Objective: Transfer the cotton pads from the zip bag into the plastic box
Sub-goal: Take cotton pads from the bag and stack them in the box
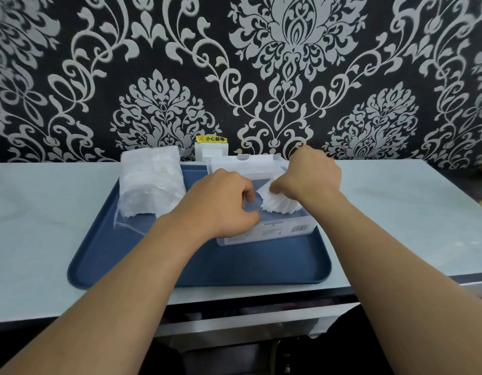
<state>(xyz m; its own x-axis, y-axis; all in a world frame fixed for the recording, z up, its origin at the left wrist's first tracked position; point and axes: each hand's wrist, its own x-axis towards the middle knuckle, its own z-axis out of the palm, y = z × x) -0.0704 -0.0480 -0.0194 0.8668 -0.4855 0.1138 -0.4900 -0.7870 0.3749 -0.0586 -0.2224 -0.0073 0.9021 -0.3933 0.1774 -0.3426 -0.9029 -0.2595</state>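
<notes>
This looks like a room in a home rather than a workplace: the wall is covered in black wallpaper with a large silver-grey damask pattern [296,44], a domestic decoration. A pale blue-white smooth countertop [397,207] runs along it, and a white wall socket with a yellow warning sticker [211,148] sits just above its back edge
</notes>
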